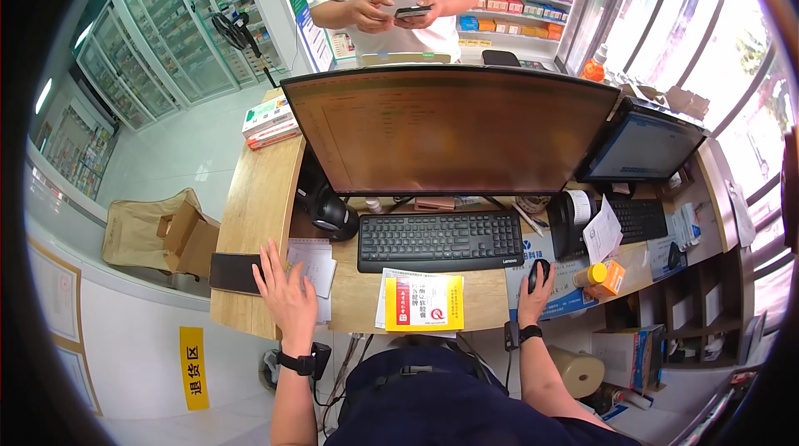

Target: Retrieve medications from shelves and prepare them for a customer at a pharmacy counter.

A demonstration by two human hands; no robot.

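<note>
My left hand (285,292) lies with fingers spread at the raised left part of the desk. Its fingertips overlap the right end of a flat dark smartphone-like slab (235,272). White papers (312,271) lie beside and partly under that hand. My right hand (535,292) is curled over a black computer mouse (539,275), which sits on a blue-and-white printed mat (565,296). Between my hands, a yellow-and-white product box (444,302) lies on papers at the desk's front edge. Behind it is a black Lenovo keyboard (440,240).
A large monitor (455,134) spans the desk, with a second screen (646,143) to its right. A receipt printer (565,224), yellow-capped jar (590,275) and orange box (608,279) stand right. A black scanner (334,215) stands left. Beyond, a person (393,3) holds a phone (413,11).
</note>
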